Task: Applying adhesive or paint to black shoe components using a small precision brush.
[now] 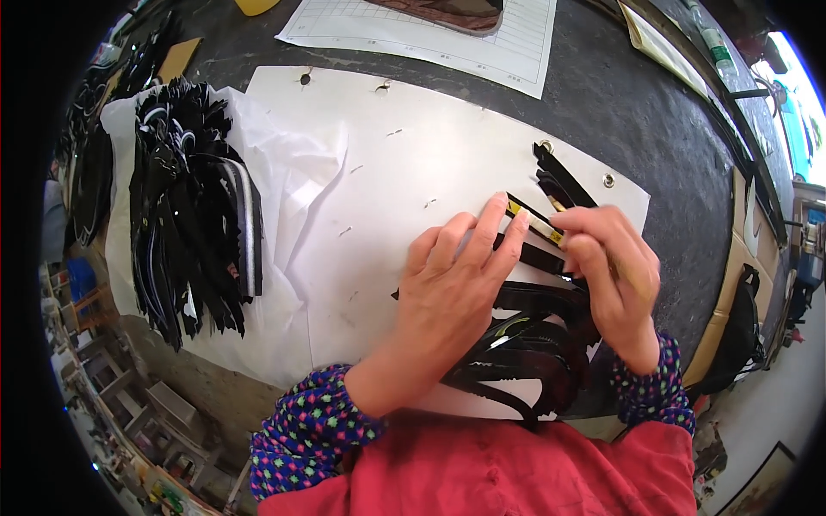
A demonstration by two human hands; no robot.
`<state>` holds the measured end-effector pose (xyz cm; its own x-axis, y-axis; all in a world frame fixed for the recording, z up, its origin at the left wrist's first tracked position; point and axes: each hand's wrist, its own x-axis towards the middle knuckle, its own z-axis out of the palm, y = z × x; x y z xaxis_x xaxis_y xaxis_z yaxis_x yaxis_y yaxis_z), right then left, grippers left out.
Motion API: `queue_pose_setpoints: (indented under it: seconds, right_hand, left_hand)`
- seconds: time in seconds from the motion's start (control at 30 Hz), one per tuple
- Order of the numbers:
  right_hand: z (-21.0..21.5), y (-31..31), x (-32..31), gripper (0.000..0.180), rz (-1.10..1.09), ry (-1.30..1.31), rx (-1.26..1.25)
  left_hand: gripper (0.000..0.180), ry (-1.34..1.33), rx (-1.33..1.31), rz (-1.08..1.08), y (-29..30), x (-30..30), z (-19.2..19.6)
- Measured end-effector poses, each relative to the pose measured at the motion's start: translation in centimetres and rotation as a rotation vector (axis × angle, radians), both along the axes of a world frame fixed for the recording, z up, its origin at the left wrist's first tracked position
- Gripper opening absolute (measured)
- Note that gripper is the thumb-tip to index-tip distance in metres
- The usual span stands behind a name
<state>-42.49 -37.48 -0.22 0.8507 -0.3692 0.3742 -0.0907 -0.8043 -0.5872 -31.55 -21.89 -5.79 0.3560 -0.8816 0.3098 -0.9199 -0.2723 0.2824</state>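
Note:
My left hand (pixel 460 279) lies with fingers stretched and apart over a white board (pixel 379 172). Its fingertips press on a short yellow-and-white measuring strip (pixel 535 222), which rests along a narrow black strip. At the other end of the measuring strip, my right hand (pixel 615 271) is closed in a pinch. From its fingers juts a slim brush-like tool (pixel 557 203) with a dark tip and a brass-coloured collar; its handle is mostly hidden. Beyond the tool lie black strips (pixel 564 176). Under and below my hands, curved black strips (pixel 525 344) form a loose pile.
On the left, a thick bundle of black strips (pixel 185 215) with some white edges lies on white sheeting (pixel 292 163). A printed sheet (pixel 413 43) with a dark flat object (pixel 456 12) on it is at the back. Cardboard (pixel 718 301) leans at the right.

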Motion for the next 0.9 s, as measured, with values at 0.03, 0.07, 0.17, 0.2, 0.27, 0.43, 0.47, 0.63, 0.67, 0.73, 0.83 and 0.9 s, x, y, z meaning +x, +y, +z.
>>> queue_pose_setpoints:
  seconds: [0.03,0.07,0.17,0.2,0.27,0.43,0.47,0.63,0.67,0.73,0.83,0.9]
  right_hand:
    - [-0.5,0.0,0.2,0.014,-0.037,0.051,0.370]
    - [-1.2,0.0,0.4,0.020,-0.076,0.102,0.741]
    - [-2.6,0.1,1.4,0.028,-0.066,0.059,0.737]
    - [-2.8,0.2,1.6,0.028,-0.062,0.052,0.747]
    - [-2.9,0.2,1.8,0.028,-0.043,0.077,0.717]
    - [-3.2,0.5,2.0,0.025,-0.075,0.097,0.638]
    - [-3.2,0.5,2.0,0.025,-0.073,0.099,0.639]
    - [-3.6,0.2,1.9,0.021,-0.047,0.111,0.499]
    - [-3.6,0.3,1.9,0.021,-0.046,0.111,0.500]
    - [-3.6,0.3,1.7,0.021,-0.051,0.114,0.503]
    - [-3.7,0.4,2.0,0.021,-0.054,0.087,0.505]
    - [-3.5,0.2,2.0,0.021,-0.041,0.108,0.485]
  left_hand:
    - [0.055,-0.009,0.001,-0.003,0.0,0.0,-0.1]
    - [0.054,-0.017,0.003,-0.006,0.0,0.0,-0.1]
    - [0.053,-0.020,0.017,-0.005,0.0,0.0,0.0]
    - [0.053,-0.018,0.019,0.001,0.0,0.0,0.1]
    - [0.059,0.045,0.056,0.008,0.0,-0.1,0.4]
    - [0.060,0.060,0.057,0.016,0.1,-0.1,0.3]
    - [0.060,0.065,0.054,0.013,0.1,-0.1,0.3]
    - [0.059,0.080,0.066,0.006,0.0,-0.1,0.5]
    - [0.058,0.080,0.076,0.003,0.0,-0.1,0.5]
    - [0.057,0.083,0.073,0.005,0.0,-0.1,0.5]
    - [0.055,0.087,0.064,0.008,0.0,-0.1,0.4]
    - [0.054,0.087,0.060,0.012,0.0,-0.1,0.4]
